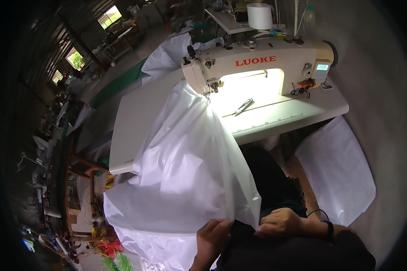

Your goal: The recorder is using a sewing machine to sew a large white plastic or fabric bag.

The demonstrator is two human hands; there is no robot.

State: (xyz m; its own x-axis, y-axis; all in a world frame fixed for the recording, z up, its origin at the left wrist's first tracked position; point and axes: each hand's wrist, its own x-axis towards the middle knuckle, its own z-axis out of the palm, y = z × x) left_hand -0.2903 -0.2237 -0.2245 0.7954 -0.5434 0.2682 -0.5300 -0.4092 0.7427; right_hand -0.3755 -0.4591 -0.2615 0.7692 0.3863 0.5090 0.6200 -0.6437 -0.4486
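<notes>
Both hands, left hand [214,235] and right hand [280,222], pinch the white fabric sheet's [185,171] near edge at six o'clock; uneven tugging could skew it under the sewing machine's [257,63] needle at twelve.

A cream sewing machine [257,63] is seen on a pale table [135,117] at twelve o'clock, with small snips [243,106] laid under its lit arm and a ruler strip [267,125] fixed along the table's near edge. A white thread cone [259,16] is set behind it, and a white sheet [337,169] is spread on the floor at four o'clock.
</notes>
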